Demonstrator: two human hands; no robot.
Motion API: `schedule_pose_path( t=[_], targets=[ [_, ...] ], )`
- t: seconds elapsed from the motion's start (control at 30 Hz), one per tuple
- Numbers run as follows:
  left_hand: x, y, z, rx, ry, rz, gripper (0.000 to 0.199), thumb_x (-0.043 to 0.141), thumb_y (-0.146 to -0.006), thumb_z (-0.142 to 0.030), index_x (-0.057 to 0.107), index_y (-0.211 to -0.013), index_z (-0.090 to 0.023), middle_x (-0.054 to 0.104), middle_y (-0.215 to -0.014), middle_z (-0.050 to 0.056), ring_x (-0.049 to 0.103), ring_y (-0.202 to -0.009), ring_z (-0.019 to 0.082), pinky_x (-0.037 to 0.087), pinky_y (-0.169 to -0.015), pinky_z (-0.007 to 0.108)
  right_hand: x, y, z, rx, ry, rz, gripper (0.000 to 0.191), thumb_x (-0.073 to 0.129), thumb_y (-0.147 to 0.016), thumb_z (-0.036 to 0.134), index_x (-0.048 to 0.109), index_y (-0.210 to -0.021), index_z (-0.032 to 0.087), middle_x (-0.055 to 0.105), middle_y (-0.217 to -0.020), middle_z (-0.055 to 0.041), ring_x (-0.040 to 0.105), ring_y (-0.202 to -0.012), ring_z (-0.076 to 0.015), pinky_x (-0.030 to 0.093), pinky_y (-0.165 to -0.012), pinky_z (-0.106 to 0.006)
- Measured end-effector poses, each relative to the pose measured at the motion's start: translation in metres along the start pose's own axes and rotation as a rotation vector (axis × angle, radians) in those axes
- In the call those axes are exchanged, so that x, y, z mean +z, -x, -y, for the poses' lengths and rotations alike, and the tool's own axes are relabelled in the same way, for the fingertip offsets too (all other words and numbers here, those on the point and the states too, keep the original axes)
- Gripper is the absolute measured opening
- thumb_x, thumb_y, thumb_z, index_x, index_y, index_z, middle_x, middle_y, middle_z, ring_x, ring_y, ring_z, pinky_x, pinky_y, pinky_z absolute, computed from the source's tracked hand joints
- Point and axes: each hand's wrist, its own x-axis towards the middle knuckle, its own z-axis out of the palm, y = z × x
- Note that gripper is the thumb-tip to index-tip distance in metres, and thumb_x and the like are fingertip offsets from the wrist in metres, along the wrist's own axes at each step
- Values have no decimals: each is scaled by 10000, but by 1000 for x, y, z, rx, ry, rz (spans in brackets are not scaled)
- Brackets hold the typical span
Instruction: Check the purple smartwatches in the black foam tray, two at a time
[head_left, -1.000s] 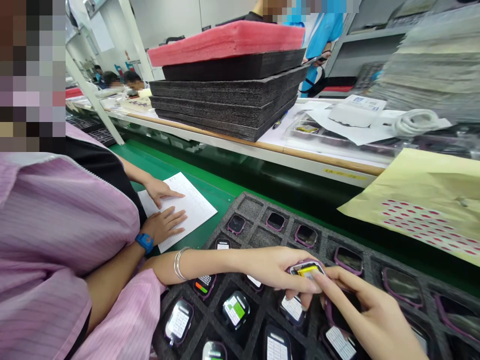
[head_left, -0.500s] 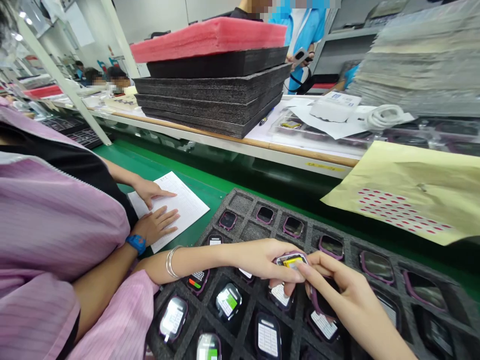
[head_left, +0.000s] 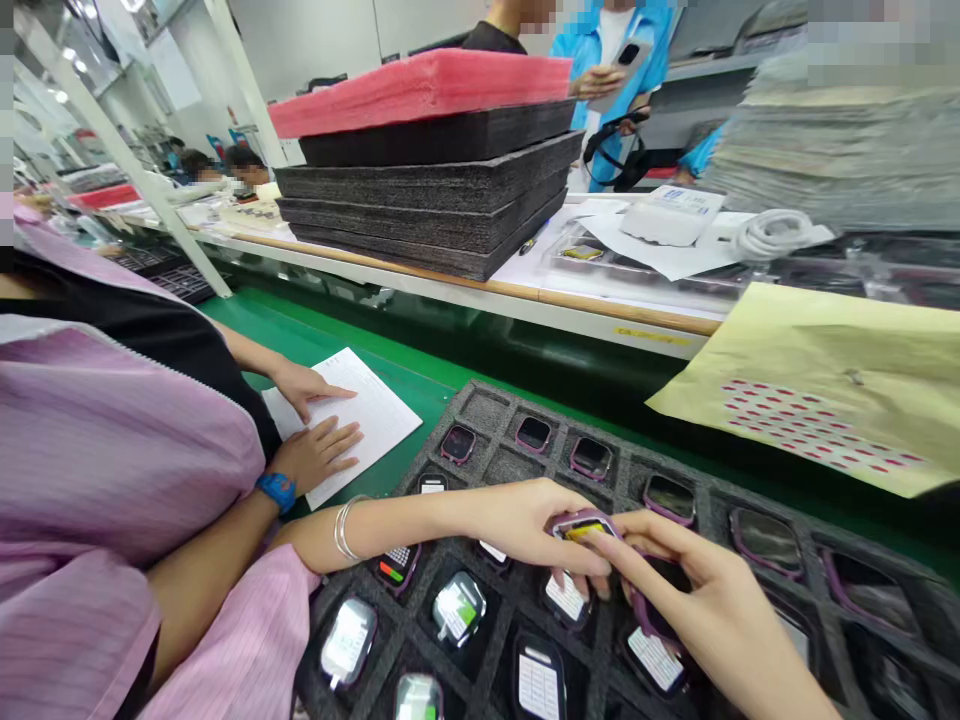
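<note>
A purple-framed watch case [head_left: 581, 524] with a yellow part inside is held between both hands over the foam tray [head_left: 491, 467]. My left hand [head_left: 536, 525], with bangles at the wrist, grips its left side, fingers curled below it. From the right, my right hand [head_left: 694, 580] has thumb and fingers on the case's right edge. Another purple frame [head_left: 651, 612] is by the right hand's fingers, partly hidden, and I cannot tell whether it is held. Watch units with dark screens or white labels lie in the compartments, such as a labelled one [head_left: 538, 680] below the hands.
At left, a person's hands [head_left: 319, 455] rest on a paper sheet [head_left: 379, 415]. Behind the tray, a shelf edge [head_left: 517, 300] bears stacked foam [head_left: 427, 180]. Yellow paper [head_left: 817, 370] hangs at right. Someone in blue [head_left: 652, 50] stands behind with a phone.
The purple-framed case has tilted slightly between my hands, which have barely moved. The person in blue has raised the phone. The whole view has shifted a little.
</note>
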Motion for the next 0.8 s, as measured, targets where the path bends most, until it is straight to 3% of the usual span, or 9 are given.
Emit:
schedule_pose_path(
  t=[0.13,0.2,0.3,0.37,0.47,0.67,0.8],
  targets=[
    [0,-3,-3,-21,92,48,260,691,-791,-348,613,-904,-127,645,-784,8,583,-654,94,467,-595,217,-7,-2,-2,-56,52,-33,315,630,-804,505,703,-831,201,692,-697,-31,626,-603,-200,520,-594,-274],
    [-2,-4,-3,-11,141,60,363,599,-830,-482,609,-893,-125,639,-788,23,561,-626,85,437,-546,204,-7,-2,-1,-23,-17,-48,328,596,-829,509,675,-920,203,679,-690,-29,606,-560,-189,518,-535,-270],
    [-3,-6,0,-15,217,-27,484,448,-882,-571,597,-849,-111,616,-743,36,551,-598,86,420,-518,205,-5,-2,1,56,-175,-77,431,617,-811,525,572,-1110,217,649,-677,-10,542,-462,-158,436,-365,-224],
    [-4,-6,2,1,263,-93,503,468,-863,-593,591,-837,-107,616,-748,44,565,-610,94,425,-526,213,-3,-3,3,75,-275,-107,549,687,-755,516,511,-1185,223,648,-731,-13,551,-476,-157,423,-339,-214],
    [-4,-7,3,69,313,-162,541,592,-747,-639,589,-847,-108,623,-796,53,591,-659,115,451,-576,239,-2,-3,5,80,-360,-133,656,766,-689,463,483,-1226,214,654,-807,-27,584,-520,-164,500,-424,-248],
    [-4,-5,-4,112,238,-273,547,725,-658,-548,554,-960,-125,597,-762,11,586,-667,116,451,-620,271,-5,-3,5,157,-347,-126,585,816,-640,397,571,-1130,190,676,-871,-48,537,-479,-122,467,-431,-237],
    [-5,-2,-3,76,163,-313,525,786,-619,-467,475,-918,-168,562,-720,-39,523,-570,75,397,-530,232,-8,-3,3,215,-384,-113,495,799,-672,384,630,-1088,175,637,-668,-6,468,-441,-104,402,-398,-208]
  ],
)
